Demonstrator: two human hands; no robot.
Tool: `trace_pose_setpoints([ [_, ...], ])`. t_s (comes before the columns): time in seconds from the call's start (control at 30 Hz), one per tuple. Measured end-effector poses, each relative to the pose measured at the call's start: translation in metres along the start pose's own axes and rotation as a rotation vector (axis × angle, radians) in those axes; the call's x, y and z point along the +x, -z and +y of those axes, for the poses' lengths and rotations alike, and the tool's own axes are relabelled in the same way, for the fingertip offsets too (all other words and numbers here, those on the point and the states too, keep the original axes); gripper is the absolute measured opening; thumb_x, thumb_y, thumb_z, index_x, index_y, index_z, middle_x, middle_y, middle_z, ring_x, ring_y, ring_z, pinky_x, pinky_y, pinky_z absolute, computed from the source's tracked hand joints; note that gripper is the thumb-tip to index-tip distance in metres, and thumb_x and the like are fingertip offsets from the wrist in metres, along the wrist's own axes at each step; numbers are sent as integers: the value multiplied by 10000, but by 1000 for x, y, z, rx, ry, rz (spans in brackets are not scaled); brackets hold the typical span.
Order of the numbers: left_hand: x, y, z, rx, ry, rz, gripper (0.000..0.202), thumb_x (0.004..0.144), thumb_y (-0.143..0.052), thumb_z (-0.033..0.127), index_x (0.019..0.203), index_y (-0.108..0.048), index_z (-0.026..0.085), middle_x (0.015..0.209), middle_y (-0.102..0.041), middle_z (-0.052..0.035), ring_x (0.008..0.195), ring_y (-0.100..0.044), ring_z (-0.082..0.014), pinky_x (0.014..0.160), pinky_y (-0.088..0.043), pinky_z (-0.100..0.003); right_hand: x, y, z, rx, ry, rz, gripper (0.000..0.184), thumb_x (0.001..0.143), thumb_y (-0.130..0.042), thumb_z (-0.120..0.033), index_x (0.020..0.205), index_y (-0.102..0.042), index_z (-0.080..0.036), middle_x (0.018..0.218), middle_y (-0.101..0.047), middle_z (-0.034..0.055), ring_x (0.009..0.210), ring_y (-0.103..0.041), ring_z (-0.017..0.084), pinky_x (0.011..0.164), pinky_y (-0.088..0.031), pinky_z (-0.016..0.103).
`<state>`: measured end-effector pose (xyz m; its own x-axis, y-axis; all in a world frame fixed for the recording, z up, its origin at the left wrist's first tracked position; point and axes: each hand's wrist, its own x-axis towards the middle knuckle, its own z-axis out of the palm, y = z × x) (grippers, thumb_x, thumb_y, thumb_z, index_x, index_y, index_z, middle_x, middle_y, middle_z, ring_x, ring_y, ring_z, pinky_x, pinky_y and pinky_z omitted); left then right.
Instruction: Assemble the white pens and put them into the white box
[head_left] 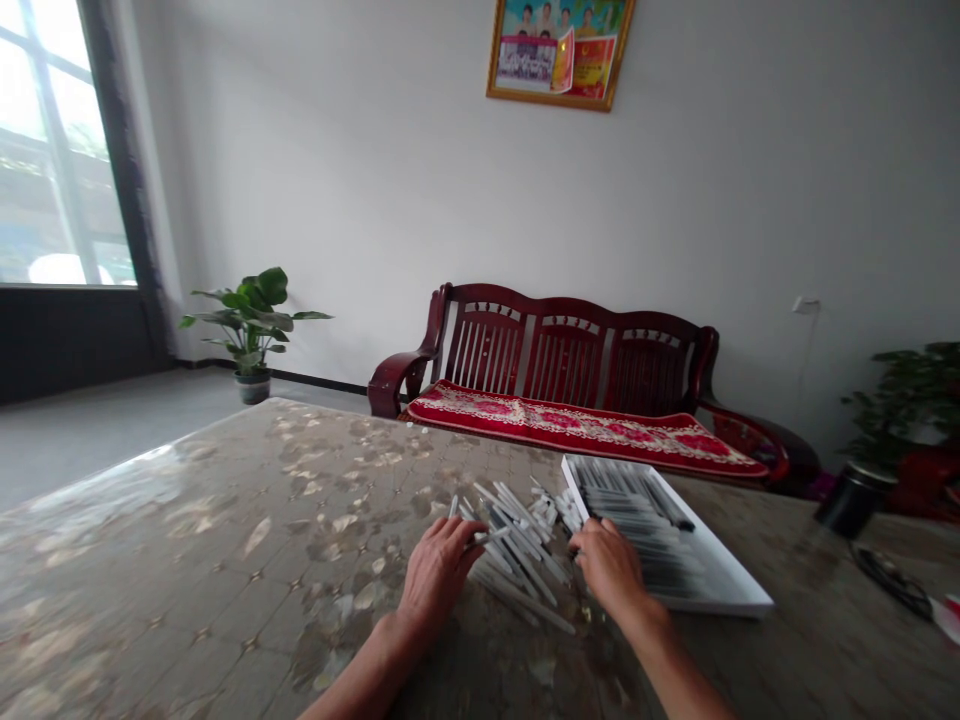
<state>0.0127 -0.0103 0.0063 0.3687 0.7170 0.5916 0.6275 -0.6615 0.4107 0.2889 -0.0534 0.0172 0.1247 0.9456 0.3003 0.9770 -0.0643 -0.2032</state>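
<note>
A loose pile of thin white pen-like sticks [517, 550] lies on the patterned table [247, 540] in front of me. My left hand [439, 570] rests on the pile's left side, its fingers curled around one or two sticks. My right hand [611, 562] lies palm down at the pile's right edge, touching the near-left corner of a flat white tray [720, 590]. Rows of dark and white sticks [637, 510] fill that tray. What the right fingers hold is hidden.
A black cup [851, 498] and a dark cable-like object [892, 580] sit at the table's right. Beyond the table stand a red wooden bench [570, 380] with a red cushion, a potted plant [251, 325] by the window and another plant [915, 400] at the right.
</note>
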Motion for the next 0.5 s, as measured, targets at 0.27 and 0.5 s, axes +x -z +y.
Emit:
trace_pose_setpoints([
  [0.27, -2, -2, 1, -80, 47, -20, 145, 923, -545, 298, 936, -686, 268, 896, -695, -16, 858, -653, -172, 746, -480, -247, 0, 0, -16, 211, -3, 45, 150, 791, -586, -136, 795, -692, -243, 819, -710, 30, 835, -646, 200, 738, -443, 268],
  [0.5, -6, -7, 4, -185, 62, -100, 178, 926, -541, 279, 959, -716, 279, 926, -677, -7, 810, -676, -140, 713, -474, -201, -10, -5, -64, 894, -78, 96, 204, 759, -565, -297, 855, -727, -219, 822, -727, 37, 687, -658, 189, 664, -504, 275],
])
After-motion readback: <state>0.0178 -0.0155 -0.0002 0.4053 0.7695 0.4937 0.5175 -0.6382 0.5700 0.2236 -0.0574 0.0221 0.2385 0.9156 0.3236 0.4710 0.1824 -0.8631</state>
